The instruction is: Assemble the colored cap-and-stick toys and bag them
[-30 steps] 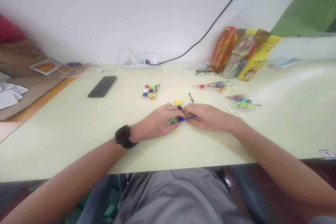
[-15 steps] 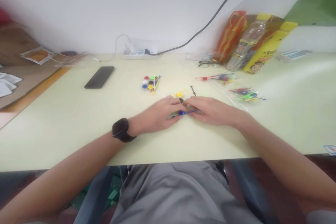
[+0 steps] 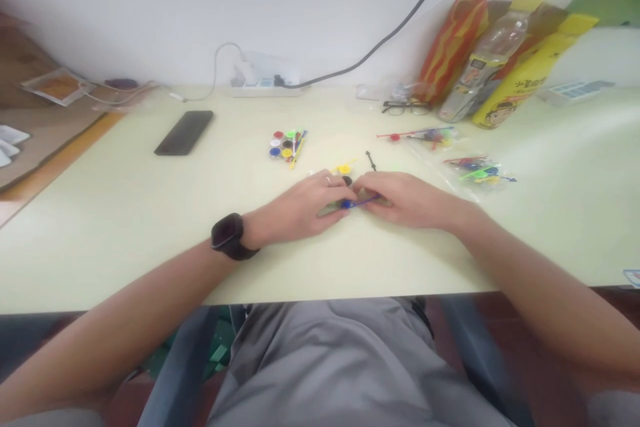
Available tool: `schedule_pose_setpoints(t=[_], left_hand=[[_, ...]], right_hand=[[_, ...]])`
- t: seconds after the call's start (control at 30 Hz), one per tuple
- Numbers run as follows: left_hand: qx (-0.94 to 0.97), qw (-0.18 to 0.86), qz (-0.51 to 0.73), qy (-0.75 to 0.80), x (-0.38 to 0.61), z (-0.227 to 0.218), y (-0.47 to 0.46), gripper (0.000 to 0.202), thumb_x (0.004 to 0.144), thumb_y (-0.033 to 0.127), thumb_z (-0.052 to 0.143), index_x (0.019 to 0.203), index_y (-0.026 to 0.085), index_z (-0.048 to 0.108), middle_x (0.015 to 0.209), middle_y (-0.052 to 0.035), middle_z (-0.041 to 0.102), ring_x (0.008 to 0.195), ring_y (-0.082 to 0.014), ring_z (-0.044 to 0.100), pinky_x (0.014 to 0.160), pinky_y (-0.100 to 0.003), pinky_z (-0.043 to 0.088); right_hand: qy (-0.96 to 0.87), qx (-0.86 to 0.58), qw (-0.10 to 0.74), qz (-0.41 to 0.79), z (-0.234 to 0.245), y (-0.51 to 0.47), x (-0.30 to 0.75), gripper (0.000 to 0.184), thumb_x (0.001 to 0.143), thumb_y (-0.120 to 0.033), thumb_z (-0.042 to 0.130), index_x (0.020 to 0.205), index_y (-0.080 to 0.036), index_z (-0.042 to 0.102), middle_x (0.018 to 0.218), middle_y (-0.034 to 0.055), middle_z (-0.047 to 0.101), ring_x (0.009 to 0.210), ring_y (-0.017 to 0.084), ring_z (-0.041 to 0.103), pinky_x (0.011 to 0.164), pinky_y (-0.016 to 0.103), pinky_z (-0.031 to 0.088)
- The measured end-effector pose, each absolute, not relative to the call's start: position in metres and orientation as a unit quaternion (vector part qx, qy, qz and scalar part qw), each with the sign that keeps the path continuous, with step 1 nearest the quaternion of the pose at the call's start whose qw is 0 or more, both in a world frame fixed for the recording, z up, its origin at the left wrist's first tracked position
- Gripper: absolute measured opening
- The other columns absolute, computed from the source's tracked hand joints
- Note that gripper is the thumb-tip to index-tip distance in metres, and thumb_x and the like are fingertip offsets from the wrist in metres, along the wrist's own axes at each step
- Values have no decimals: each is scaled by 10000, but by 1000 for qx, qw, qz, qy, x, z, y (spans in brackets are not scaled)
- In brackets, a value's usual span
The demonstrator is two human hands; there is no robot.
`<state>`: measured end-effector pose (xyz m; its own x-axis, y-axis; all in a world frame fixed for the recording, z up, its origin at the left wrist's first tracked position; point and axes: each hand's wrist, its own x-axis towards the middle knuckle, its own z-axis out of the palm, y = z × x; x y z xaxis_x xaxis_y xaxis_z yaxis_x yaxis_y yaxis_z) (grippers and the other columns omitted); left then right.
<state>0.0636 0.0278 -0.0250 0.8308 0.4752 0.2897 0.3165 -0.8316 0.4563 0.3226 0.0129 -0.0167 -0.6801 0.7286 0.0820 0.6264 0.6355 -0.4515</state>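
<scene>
While a black smartphone point(image 3: 184, 133) lies flat on the left of the table point(image 3: 300, 267), a cluster of coloured plastic discs point(image 3: 287, 144) sits to its right. Next comes my left hand point(image 3: 314, 203), smartwatch point(image 3: 227, 231) at the wrist, thumb and fingers pinching the round hub of a blue plastic arrow point(image 3: 360, 202), which spans the gap between my hands. A black arrow point(image 3: 371, 160) lies just beyond my right hand point(image 3: 407, 200), whose fingertips pinch the blue one's shaft. Farther right lie bagged arrows point(image 3: 480, 173).

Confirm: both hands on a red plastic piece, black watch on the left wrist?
Wrong colour: in the head view, the plastic piece at the left hand and right hand is blue, not red. The black watch is on the left wrist, as stated.
</scene>
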Motion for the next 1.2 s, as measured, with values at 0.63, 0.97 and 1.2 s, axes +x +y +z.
schedule_pose_setpoints(t=[0.63, 0.97, 1.2], left_hand=[[915, 224, 240, 235, 64, -24, 26, 223, 1015, 217, 624, 1212, 245, 725, 1044, -74, 710, 1043, -248, 621, 967, -392, 524], [908, 229, 263, 235, 63, -23, 24, 251, 1015, 224, 635, 1245, 255, 730, 1109, -79, 727, 1054, -247, 627, 949, -389, 532], [905, 229, 279, 226, 64, -23, 24, 261, 1023, 232, 618, 1256, 265, 732, 1085, -87, 733, 1044, -249, 655, 954, -415, 549]], right_hand=[[-843, -362, 232, 324, -6, 8, 317, 65, 908, -236, 671, 891, -189, 714, 780, -2, 697, 691, 142, 576, 647, 250, 426], [-837, -355, 279, 310, -16, 10, 313, 109, 925, -278, 692, 884, -186, 733, 782, 8, 707, 681, 140, 569, 641, 251, 439], [-838, -371, 279, 287, -16, 9, 311, 137, 921, -326, 716, 885, -194, 728, 747, -2, 674, 655, 137, 543, 627, 257, 429]])
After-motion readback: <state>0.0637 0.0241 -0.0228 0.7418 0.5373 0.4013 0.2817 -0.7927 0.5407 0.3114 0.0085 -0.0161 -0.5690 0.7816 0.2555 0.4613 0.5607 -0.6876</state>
